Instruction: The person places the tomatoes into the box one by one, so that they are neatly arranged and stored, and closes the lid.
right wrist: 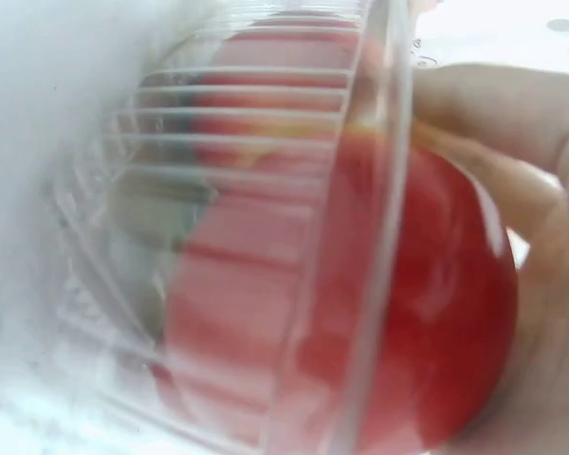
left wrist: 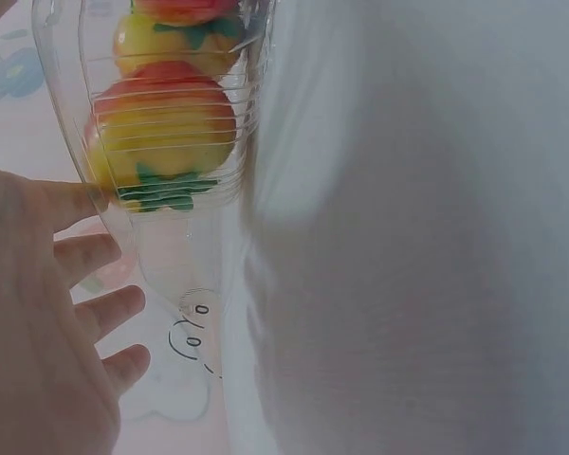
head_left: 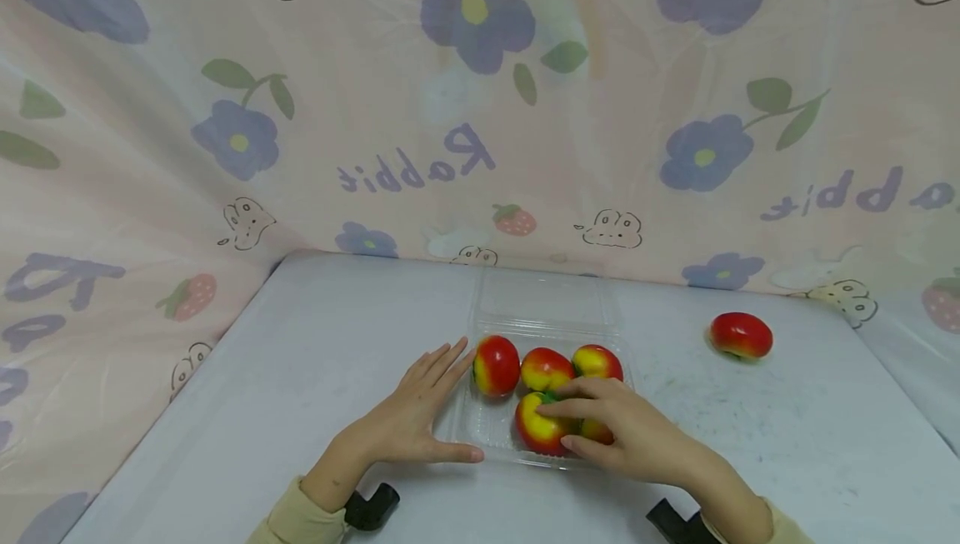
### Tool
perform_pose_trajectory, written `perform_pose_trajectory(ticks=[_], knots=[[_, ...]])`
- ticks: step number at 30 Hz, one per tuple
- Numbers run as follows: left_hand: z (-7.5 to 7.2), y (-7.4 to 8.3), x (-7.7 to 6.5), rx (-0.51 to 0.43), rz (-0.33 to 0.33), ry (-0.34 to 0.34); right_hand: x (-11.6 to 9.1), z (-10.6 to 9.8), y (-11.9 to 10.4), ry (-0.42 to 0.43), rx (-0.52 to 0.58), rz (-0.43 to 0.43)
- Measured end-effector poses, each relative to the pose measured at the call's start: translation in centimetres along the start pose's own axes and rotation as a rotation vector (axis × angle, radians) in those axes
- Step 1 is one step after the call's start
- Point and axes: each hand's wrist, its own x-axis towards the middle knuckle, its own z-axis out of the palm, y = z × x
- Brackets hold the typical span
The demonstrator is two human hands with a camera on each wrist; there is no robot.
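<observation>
A clear plastic clamshell box point(head_left: 491, 436) with its lid point(head_left: 543, 298) folded back holds several red-and-yellow tomatoes with green leafy tops. My left hand point(head_left: 408, 415) is spread along the box's left side, fingertips right at the rim by the left tomato point(head_left: 497, 366). Over the box's front right corner, my right hand point(head_left: 637, 431) curls round a tomato point(head_left: 597, 431) that it partly hides. Its fingertips reach onto the neighbouring front tomato point(head_left: 536, 427). Through the ribbed wall in the right wrist view, a red tomato point(right wrist: 436, 294) shows close to the palm.
One more tomato point(head_left: 741, 336) lies on the white tabletop point(head_left: 787, 427) at the right, apart from the box. A flower-patterned curtain point(head_left: 390, 111) hangs behind the table and along its left side. Two more tomatoes point(head_left: 547, 369) point(head_left: 597, 361) sit in the box's back row.
</observation>
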Motion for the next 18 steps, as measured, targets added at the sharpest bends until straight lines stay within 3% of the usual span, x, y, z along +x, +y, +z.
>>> perform_pose_trajectory(ticks=[7,18], knots=[[0.0,0.0,0.0,0.002,-0.003,-0.001,-0.4,0.0,0.6,0.113,0.157,-0.013],[0.1,-0.1,0.0,-0.006,-0.002,-0.002,-1.4,-0.1,1.1,0.207,0.165,0.011]])
